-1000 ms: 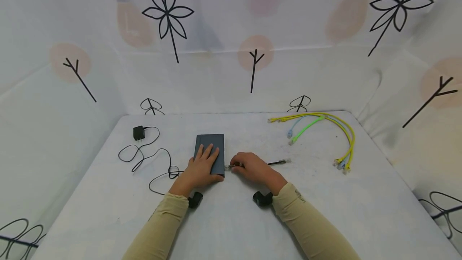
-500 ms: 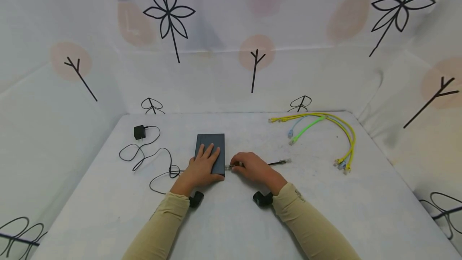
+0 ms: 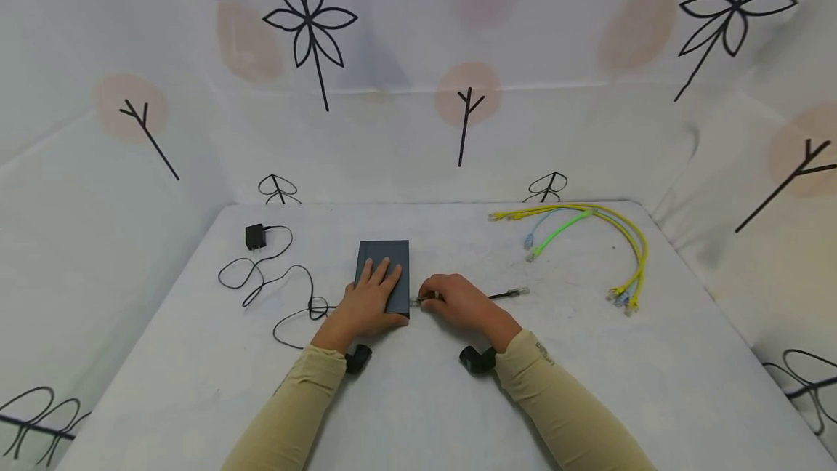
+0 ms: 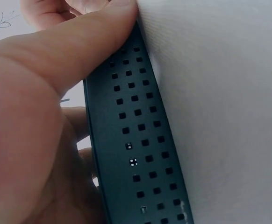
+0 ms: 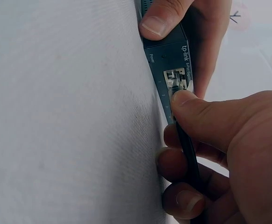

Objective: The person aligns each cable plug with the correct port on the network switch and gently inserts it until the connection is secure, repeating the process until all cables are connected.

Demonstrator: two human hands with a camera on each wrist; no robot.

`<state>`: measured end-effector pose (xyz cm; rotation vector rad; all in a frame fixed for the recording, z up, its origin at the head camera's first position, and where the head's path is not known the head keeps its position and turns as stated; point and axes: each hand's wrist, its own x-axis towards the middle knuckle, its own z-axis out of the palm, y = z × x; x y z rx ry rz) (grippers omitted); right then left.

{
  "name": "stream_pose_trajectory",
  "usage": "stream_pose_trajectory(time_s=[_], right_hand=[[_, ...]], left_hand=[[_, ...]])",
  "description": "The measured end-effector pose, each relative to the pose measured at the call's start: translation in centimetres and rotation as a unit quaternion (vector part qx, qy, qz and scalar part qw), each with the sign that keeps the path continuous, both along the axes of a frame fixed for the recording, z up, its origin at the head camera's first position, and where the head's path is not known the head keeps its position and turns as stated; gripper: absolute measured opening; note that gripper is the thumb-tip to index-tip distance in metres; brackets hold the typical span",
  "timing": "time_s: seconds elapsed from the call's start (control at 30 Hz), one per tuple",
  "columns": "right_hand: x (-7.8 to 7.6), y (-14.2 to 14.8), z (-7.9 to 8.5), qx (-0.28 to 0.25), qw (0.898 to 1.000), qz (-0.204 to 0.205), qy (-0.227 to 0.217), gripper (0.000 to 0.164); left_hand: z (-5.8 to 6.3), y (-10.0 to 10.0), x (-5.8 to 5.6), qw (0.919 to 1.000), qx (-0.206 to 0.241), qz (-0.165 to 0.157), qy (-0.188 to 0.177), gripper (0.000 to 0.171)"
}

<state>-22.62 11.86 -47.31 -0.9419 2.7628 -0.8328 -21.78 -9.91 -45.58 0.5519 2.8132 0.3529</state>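
A dark network switch [image 3: 389, 251], marked tp-link, lies flat on the table in the head view. My left hand [image 3: 362, 307] rests on it with fingers spread over its top. The left thumb [image 4: 87, 39] lies along its perforated side [image 4: 140, 126]. At the switch's right edge, my right hand [image 3: 461, 304] pinches a short black network cable [image 3: 506, 294] just behind its clear plug [image 5: 175, 83]. The right thumb [image 5: 187, 100] presses on the plug, which sits at a port on the switch's front. How deep it is in the port, I cannot tell.
A black power adapter [image 3: 255, 237] stands at the back left, its thin cord [image 3: 264, 283] looping across the table toward the switch. Yellow network cables [image 3: 637, 242], a green one [image 3: 561, 230] and a pale blue one [image 3: 529, 240] lie at the back right.
The head view has shifted slightly, so everything sits a little farther right and higher. Both hands keep their places at the switch and the cable plug.
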Motion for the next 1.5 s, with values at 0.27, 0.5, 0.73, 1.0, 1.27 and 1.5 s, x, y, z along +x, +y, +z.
stream_pose_trajectory(time_s=[0.27, 0.5, 0.73, 1.0, 1.27, 1.5], right_hand=[[-0.25, -0.11, -0.08, 0.003, 1.0, 0.001, -0.003, 0.014], [-0.15, -0.27, 0.05, 0.0, 1.0, -0.001, -0.008, 0.014], [0.09, -0.33, 0.18, 0.003, 1.0, -0.001, -0.007, 0.015], [0.22, -0.3, 0.3, 0.012, 1.0, -0.002, -0.007, 0.016], [0.35, -0.37, 0.46, 0.018, 1.0, -0.003, -0.016, 0.016], [0.14, 0.09, 0.3, 0.027, 0.999, -0.02, -0.034, 0.018]], left_hand=[[-0.06, 0.12, -0.04, 1.0, 0.0, -0.001, 0.002, 0.097], [-0.06, -0.01, -0.04, 1.0, 0.0, -0.001, 0.005, 0.097], [-0.18, -0.13, -0.09, 1.0, 0.004, -0.002, 0.005, 0.097], [-0.29, -0.24, -0.08, 0.9999, 0.015, -0.004, 0.007, 0.096], [-0.47, -0.33, -0.07, 0.9998, 0.017, -0.004, 0.009, 0.095], [-0.42, -0.29, 0.06, 0.9997, 0.019, -0.004, 0.014, 0.095]])
